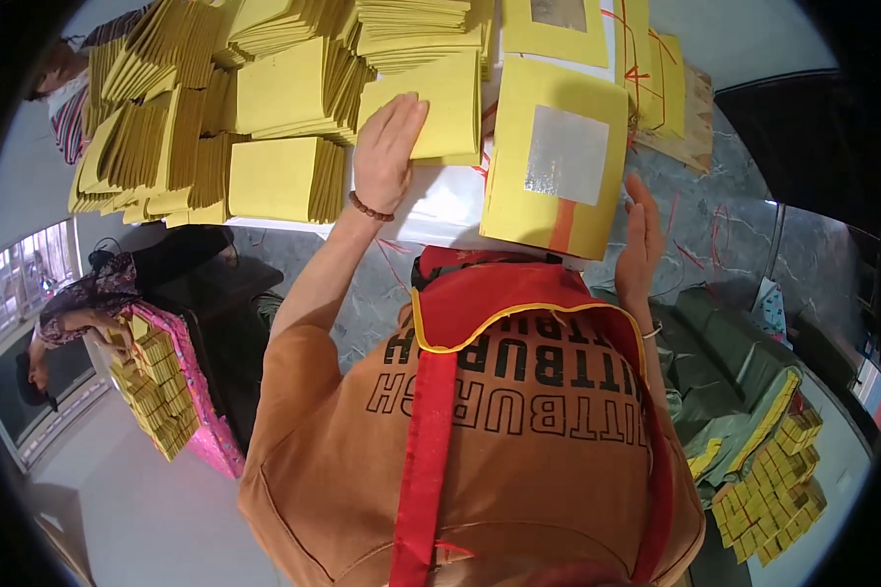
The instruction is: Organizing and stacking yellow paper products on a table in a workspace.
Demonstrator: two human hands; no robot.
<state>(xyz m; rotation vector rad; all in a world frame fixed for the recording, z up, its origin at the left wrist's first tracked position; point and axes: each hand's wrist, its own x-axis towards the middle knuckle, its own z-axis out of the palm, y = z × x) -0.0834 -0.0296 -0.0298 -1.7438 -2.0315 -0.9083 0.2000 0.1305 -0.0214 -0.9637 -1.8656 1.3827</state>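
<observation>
Now the folded yellow paper is best pressed evenly under the left hand, fingers together. Beside silver-patched yellow sheets, the right hand is held unclenched.

floor: grey, veined | wall, upper right: pale | window, far left: 1, barred, bright | table: white-topped

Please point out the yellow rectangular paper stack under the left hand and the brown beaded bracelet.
Yellow rectangular paper stack (pixel 448 110): head view, top face.
Brown beaded bracelet (pixel 369 210): head view, middle beads.
</observation>
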